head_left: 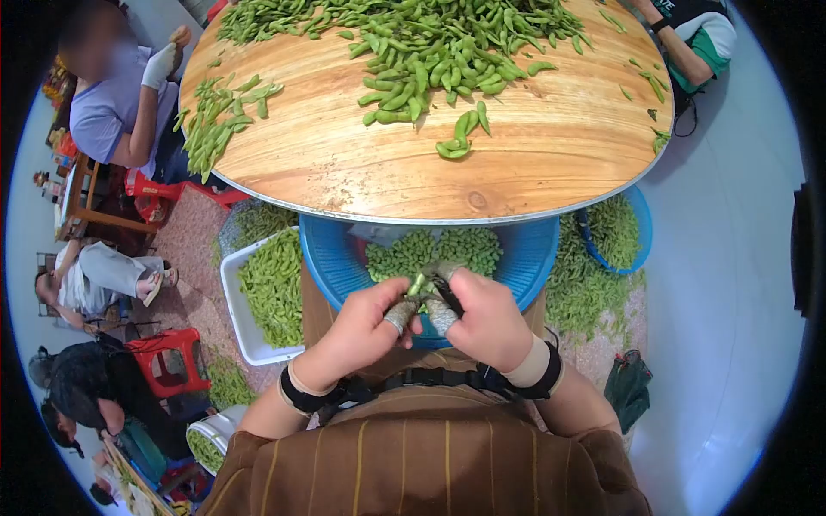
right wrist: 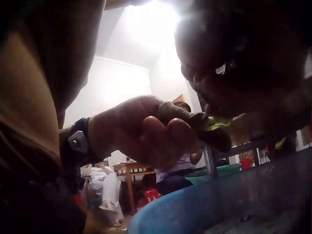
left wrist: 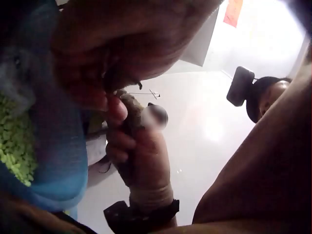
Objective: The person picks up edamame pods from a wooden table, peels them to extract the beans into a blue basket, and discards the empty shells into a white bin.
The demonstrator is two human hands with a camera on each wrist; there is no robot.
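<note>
Both hands meet over a blue basin that holds shelled green beans. My left hand pinches a green soybean pod between thumb and fingers. From the other side my right hand grips the same pod, thumb and forefinger at it. Grey wrapping covers thumbs and some fingertips of both hands. In the right wrist view, a bit of the green pod shows at the left fingertips; the left wrist view is dark there and hides the pod.
A round wooden table with a heap of pods stands just ahead. A white tub of pods is at the left, loose pods and a blue basket at the right. People sit around, one at the table's left.
</note>
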